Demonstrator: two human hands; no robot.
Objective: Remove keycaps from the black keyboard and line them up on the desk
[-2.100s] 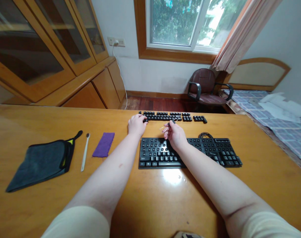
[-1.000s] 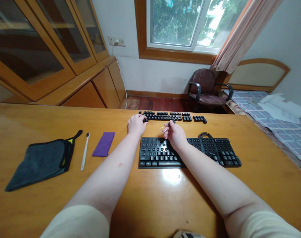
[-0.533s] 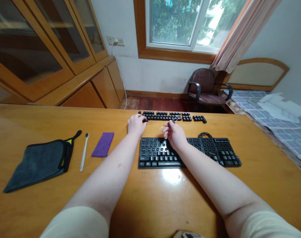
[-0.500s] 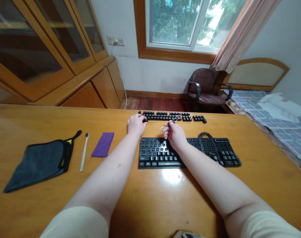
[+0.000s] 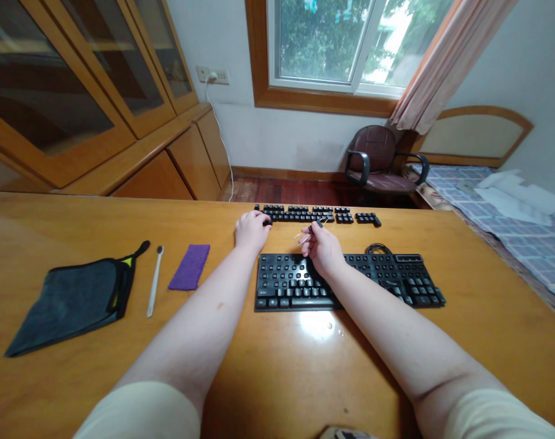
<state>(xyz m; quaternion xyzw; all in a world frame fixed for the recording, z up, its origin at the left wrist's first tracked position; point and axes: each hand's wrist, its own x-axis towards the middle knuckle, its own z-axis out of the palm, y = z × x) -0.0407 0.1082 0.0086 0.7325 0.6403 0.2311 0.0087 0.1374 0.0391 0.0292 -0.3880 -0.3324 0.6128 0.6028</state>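
Note:
A black keyboard (image 5: 320, 303) lies on the desk, with many of its keycaps off and bare switch posts showing. Beyond it, loose black keycaps (image 5: 300, 216) are laid out in rows near the desk's far edge. My left hand (image 5: 250, 230) rests at the left end of those rows, fingertips closed on a black keycap (image 5: 268, 223). Above the keyboard's upper middle, my right hand (image 5: 321, 247) grips a keycap puller (image 5: 316, 226) by its dark handle, its thin wires sticking out at both ends. The right forearm hides part of the keyboard.
To the left lie a purple cloth (image 5: 189, 267), a white long-handled brush (image 5: 155, 283) and a folded grey cloth (image 5: 76, 305) with black edging. A coiled cable (image 5: 378, 249) sits behind the keyboard. Past the desk stand a chair (image 5: 375, 155), a bed (image 5: 496, 201) and a wooden cabinet (image 5: 122, 152).

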